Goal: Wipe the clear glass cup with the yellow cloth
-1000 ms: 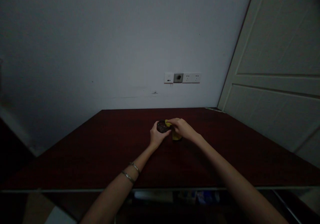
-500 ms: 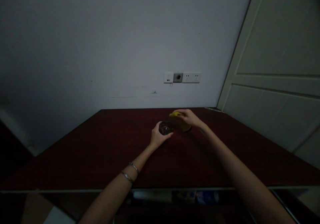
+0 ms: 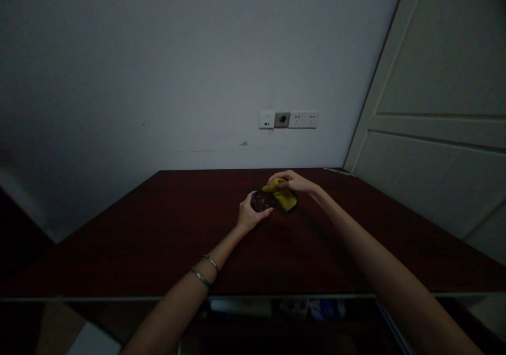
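in my left hand (image 3: 248, 215) i hold a vessel (image 3: 262, 201) of transparent material, smooth and glossy; glass or clear plastic cannot be told apart. in my right hand (image 3: 294, 181) i hold a cloth (image 3: 286, 199), soft and matt. the tabletop (image 3: 174, 228) has a smooth, wood-look surface with low sheen. my bracelets (image 3: 201, 277) are shiny metal. the wall (image 3: 197, 54) is matt, lightly scuffed. the socket plates (image 3: 303, 120) are smooth plastic.

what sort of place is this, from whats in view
Probably a room in a home or small office, though the dim light leaves that unsure: a dark red tabletop against a plain painted wall, wall sockets just above it, and a pale panelled door to the right.
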`<state>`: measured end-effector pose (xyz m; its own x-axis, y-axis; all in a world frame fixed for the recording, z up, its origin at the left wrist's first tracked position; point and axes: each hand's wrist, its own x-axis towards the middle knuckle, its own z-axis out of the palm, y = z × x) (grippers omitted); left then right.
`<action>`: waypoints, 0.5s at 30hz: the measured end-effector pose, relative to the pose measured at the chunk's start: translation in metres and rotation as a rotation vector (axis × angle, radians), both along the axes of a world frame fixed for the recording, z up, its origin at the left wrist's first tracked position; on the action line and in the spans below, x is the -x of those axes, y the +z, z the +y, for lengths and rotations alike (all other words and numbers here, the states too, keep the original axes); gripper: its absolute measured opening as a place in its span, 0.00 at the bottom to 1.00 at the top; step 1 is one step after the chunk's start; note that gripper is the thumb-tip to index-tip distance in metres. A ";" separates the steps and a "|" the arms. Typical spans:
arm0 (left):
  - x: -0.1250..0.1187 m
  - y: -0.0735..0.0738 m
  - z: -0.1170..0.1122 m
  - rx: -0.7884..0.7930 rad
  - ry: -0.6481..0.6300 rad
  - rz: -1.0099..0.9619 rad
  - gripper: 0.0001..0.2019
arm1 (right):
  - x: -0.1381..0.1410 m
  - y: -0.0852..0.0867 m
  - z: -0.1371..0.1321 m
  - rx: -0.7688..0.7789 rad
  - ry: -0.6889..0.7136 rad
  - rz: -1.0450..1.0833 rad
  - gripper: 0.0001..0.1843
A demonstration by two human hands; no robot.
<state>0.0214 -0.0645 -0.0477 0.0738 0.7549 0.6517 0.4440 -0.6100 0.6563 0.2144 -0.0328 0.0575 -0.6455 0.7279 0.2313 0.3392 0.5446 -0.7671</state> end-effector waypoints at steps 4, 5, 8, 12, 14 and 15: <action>0.000 0.001 -0.002 -0.002 -0.012 0.012 0.31 | 0.000 0.000 0.007 -0.052 -0.005 -0.093 0.17; 0.000 0.001 -0.002 -0.002 -0.021 0.017 0.31 | -0.001 0.001 0.008 -0.060 -0.017 -0.121 0.18; 0.000 0.002 -0.003 -0.007 -0.040 0.023 0.31 | -0.002 0.004 0.010 -0.054 -0.055 -0.170 0.19; 0.000 0.001 -0.003 -0.009 -0.022 0.021 0.31 | 0.001 0.009 0.005 -0.051 -0.021 -0.097 0.20; 0.000 0.001 -0.003 0.001 -0.021 0.024 0.32 | 0.003 0.009 0.004 -0.052 0.018 -0.103 0.20; 0.000 0.001 -0.003 0.007 -0.023 0.025 0.32 | 0.004 0.010 0.004 -0.054 0.027 -0.129 0.20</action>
